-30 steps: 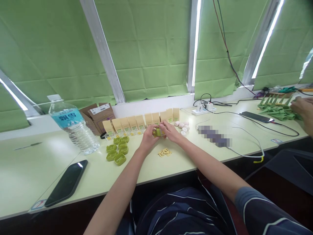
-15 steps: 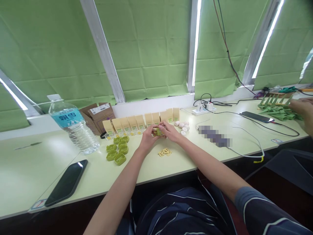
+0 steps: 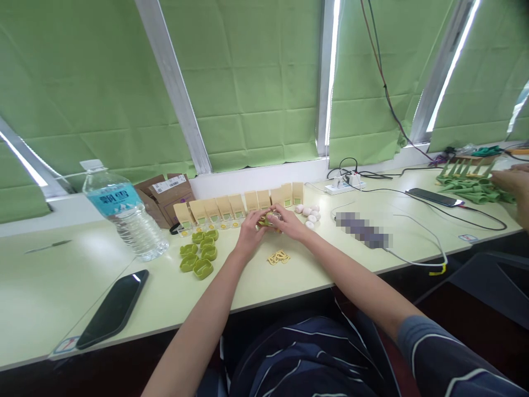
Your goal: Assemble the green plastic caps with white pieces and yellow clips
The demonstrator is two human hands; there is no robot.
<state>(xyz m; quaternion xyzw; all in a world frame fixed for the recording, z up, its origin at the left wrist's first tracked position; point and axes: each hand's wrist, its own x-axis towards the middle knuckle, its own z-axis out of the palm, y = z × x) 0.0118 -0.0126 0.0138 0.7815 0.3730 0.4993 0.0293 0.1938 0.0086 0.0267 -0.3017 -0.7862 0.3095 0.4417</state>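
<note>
My left hand (image 3: 249, 231) and my right hand (image 3: 289, 222) meet above the table, fingers closed around a small green and clear plastic piece (image 3: 263, 221). My fingers cover most of it, so its exact kind is hidden. Left of my hands lie several green cup-shaped plastic parts (image 3: 203, 269). Just in front of them is a little pile of pale yellow rings or bands (image 3: 278, 257). Behind stands a row of clear holders with tan cards (image 3: 224, 207). Beyond my right hand several white rounded pieces (image 3: 311, 218) sit in a cluster.
A large water bottle (image 3: 124, 209) and a black phone (image 3: 113, 309) are on the left, with a cardboard box (image 3: 169, 198) behind. A power strip (image 3: 345, 186) and cables lie right. Another person's hand (image 3: 514, 184) is near green leaf-like parts (image 3: 475, 187) at far right.
The piece between my hands has been turned: less green and more clear plastic shows now. My hands stay in nearly the same spot. The other person's hand has shifted slightly.
</note>
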